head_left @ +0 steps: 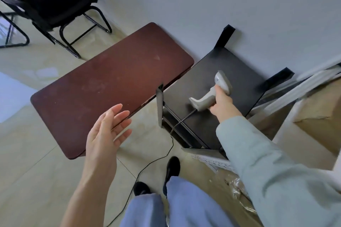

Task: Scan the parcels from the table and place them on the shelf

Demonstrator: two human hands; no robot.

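Note:
My right hand grips the handle of a grey barcode scanner just above the black top of the shelf. The scanner's black cable trails down to the floor. My left hand hovers with straight fingers over the near edge of the brown table and holds nothing. The tabletop shows no parcel.
A black chair stands at the back left by the white wall. Cardboard boxes and a plastic-wrapped carton sit at the right. My feet stand on the tiled floor between table and shelf.

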